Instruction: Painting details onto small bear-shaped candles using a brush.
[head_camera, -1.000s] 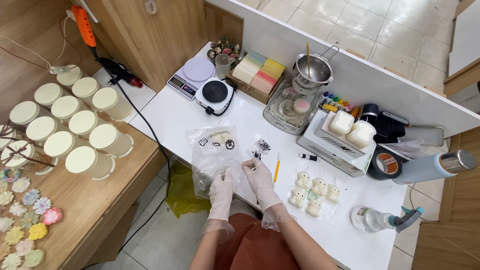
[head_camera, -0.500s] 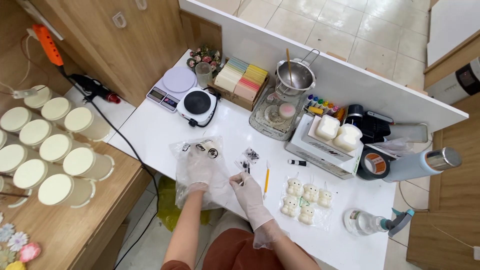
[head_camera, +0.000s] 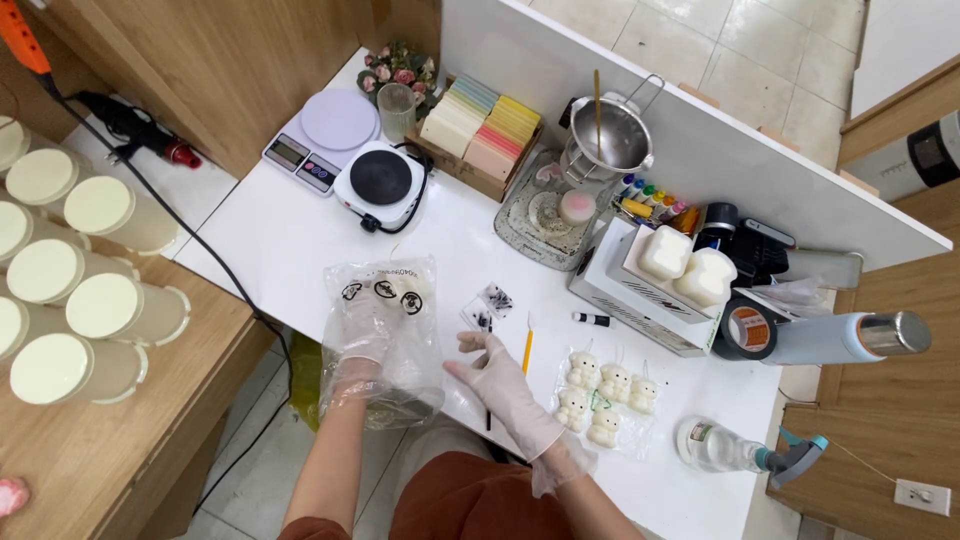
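White tabletop (head_camera: 280, 240) fills the middle of the head view, with wood cabinets at 10 o'clock and tiled floor up at 1 o'clock past a white divider.

Both hands wear thin clear gloves. The left hand (head_camera: 362, 325) lies flat with fingers loosely spread on a clear plastic bag (head_camera: 385, 340), which sits near the front edge at about 7 o'clock from the table's centre. It's pressing on the bag rather than pinching it, and some dark round bits show through the plastic near the top. The right hand (head_camera: 495, 375) is just to the right of the bag at 6 o'clock, open with fingers extended; a thin dark stick (head_camera: 488, 400) runs under it, but I can't tell whether it's actually gripped.

Right beside that hand there's a yellow stick (head_camera: 527, 347), and a small packet of black specks (head_camera: 487, 305) sits at 12 o'clock from it. At 3 o'clock from the right hand are five little white bear figures (head_camera: 605, 395) on clear plastic.

Further back: a digital scale (head_camera: 322, 135) and a small hot plate (head_camera: 380, 180) at 11 o'clock, a box of pastel blocks (head_camera: 480, 135) at 12, and a metal pot (head_camera: 612, 135) with a wooden stick in it at 1. A spray bottle (head_camera: 730, 447) lies at 4 o'clock. Cream lidded jars (head_camera: 95, 305) are clustered on the wooden counter at 9 o'clock.
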